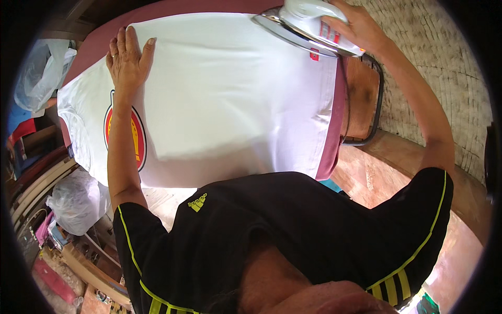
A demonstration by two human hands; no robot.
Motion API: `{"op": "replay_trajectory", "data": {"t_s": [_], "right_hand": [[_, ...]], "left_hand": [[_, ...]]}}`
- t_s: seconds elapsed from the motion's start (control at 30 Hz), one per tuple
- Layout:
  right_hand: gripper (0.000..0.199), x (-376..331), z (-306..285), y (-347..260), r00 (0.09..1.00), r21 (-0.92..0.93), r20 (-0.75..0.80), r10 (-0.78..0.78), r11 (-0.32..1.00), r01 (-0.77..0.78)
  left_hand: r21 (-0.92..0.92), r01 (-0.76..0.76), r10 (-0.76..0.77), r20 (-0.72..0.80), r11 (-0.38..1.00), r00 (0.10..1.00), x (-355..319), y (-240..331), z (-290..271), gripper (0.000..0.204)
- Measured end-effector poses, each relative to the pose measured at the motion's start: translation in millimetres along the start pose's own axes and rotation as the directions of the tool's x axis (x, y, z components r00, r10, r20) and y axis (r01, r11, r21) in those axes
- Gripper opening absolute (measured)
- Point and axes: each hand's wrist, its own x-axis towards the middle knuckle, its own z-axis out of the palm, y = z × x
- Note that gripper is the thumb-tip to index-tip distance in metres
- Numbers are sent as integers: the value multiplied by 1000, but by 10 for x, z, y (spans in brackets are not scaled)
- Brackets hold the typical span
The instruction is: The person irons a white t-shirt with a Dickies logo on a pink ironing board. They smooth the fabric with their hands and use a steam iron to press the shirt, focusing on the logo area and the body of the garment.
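Note:
A white T-shirt [225, 94] lies spread over a maroon-covered ironing board [94, 49]. It bears a red and yellow round print, partly hidden under my left forearm, and a small red tag near its hem. My left hand [128, 60] rests flat on the cloth at the far left, fingers stretched out and thumb apart. At the far right my right hand [361, 26] is wrapped round the handle of a white clothes iron [308, 23]. The iron's metal soleplate sits on or just over the shirt's far right edge; I cannot tell which. Soft creases run through the shirt's near right part.
Beyond the board's right end stands a dark bent metal frame [379, 99], by a rough pale wall [434, 57]. Plastic bags [78, 201] and shelves with assorted goods crowd the left side. Another clear bag [42, 73] hangs near the board's far left.

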Motion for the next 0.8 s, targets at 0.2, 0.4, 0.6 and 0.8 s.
{"op": "replay_trajectory", "data": {"t_s": [0.2,0.4,0.6,0.8], "right_hand": [[23,-432,-93,436,998,152,65,16,988,-26],[28,187,90,-259,991,133,124,-39,991,23],[34,912,381,-1507,991,34,116,73,996,-77],[38,1394,878,-2057,947,323,-195,254,928,-183]], "left_hand": [[17,-32,32,-17,999,999,2,-20,-72,75],[130,-50,63,-98,990,993,16,-83,19,73],[-69,94,-74,248,993,966,48,67,-372,57],[-623,-37,139,115,781,984,160,-629,-345,43]]}}
